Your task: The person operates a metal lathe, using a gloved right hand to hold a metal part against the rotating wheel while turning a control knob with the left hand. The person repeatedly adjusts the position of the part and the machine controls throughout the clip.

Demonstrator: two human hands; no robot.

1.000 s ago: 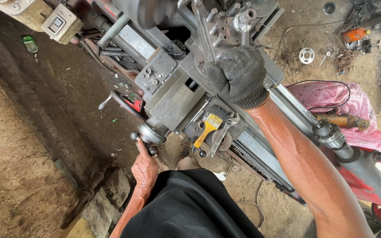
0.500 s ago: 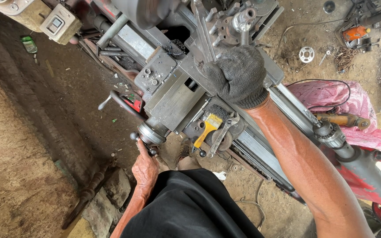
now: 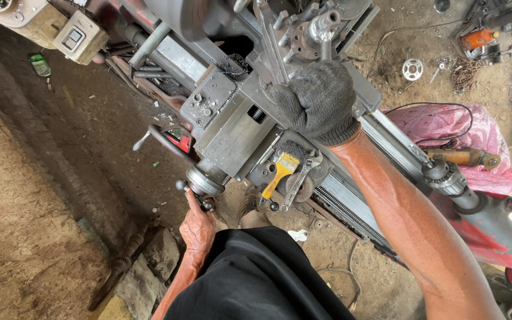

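The right hand (image 3: 318,101) — in a dark knit glove — clamps down over the lathe's tool post (image 3: 303,77), steadying it from above. The bare left hand (image 3: 197,228) pinches the small crank handle (image 3: 200,188) at the carriage's near end, fingers closed round its knob. A yellow-handled brush (image 3: 280,172) and a wrench (image 3: 297,181) lie on the carriage (image 3: 232,133), close within reach.
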